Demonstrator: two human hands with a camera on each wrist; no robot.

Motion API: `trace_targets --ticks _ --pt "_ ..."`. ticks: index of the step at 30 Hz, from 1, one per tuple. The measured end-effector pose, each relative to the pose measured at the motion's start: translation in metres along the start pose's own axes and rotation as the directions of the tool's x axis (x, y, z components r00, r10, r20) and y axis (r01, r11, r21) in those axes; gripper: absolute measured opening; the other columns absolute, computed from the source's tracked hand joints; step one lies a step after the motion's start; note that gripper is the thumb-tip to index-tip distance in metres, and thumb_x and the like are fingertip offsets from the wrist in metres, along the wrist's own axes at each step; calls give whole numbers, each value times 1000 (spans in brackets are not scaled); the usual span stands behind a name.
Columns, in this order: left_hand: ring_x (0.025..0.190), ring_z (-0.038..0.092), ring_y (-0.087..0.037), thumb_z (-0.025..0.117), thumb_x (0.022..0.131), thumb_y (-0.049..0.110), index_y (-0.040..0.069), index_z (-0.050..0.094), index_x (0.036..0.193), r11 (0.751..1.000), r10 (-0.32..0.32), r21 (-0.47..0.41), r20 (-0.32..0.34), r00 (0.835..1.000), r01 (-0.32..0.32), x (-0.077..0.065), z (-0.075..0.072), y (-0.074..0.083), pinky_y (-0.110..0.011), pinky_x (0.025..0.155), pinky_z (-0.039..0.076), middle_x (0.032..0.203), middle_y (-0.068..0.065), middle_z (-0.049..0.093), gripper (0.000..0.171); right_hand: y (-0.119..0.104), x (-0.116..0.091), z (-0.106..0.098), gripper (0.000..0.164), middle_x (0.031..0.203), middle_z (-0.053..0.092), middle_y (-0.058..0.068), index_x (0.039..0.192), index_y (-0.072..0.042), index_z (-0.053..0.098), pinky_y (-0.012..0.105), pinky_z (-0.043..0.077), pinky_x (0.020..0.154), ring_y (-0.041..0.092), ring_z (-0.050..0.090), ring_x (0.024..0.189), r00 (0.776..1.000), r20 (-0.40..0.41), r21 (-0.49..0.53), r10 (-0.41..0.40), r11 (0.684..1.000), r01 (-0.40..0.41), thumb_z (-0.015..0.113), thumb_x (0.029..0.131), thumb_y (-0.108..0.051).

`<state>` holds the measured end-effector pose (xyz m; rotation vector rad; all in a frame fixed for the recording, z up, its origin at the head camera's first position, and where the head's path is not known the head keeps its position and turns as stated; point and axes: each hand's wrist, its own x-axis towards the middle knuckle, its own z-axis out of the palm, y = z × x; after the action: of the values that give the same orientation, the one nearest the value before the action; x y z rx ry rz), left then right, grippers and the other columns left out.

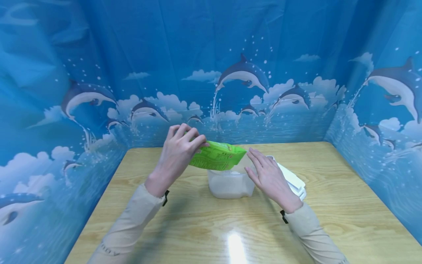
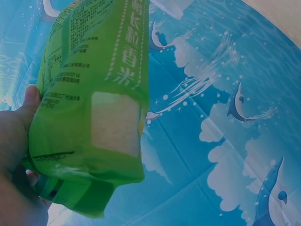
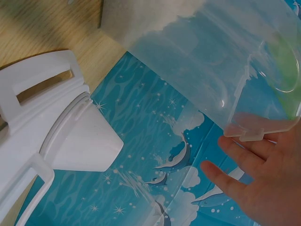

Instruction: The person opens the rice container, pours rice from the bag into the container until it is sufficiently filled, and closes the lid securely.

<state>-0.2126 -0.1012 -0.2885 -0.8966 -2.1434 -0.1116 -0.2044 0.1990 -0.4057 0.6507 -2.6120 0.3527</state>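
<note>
My left hand [image 1: 179, 152] grips a green rice bag [image 1: 219, 157] by its upper left end. The bag is tipped on its side, its right end over a translucent plastic container [image 1: 230, 186]. In the left wrist view, a window in the green bag [image 2: 75, 61] shows pale contents. Whitish grain [image 3: 136, 16] lies inside the container, which stands on the table. My right hand [image 1: 271, 178] has its fingers extended along the container's right side. Seen from the right wrist, those fingers [image 3: 235, 181] are straight at the container's rim [image 3: 263, 133].
A white plastic lid [image 1: 292, 179] with handle-like loops and a tapered cup [image 3: 87, 141] lies just right of the container, partly behind the right forearm. The wooden table [image 1: 204, 234] is bounded by a blue dolphin-print curtain [image 1: 197, 47] at the back and sides.
</note>
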Motion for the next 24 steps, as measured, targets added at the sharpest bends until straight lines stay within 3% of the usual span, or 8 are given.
trace_targets --ticks 24 --pt "92 55 -22 64 100 30 18 72 92 1000 2 1 -5 1000 -2 0 -2 -1 -47 93 44 88 0 66 17 -1 0 0 62 161 38 14 153 -2 42 59 33 116 31 36 147 1000 20 7 14 1000 -14 44 107 -44"
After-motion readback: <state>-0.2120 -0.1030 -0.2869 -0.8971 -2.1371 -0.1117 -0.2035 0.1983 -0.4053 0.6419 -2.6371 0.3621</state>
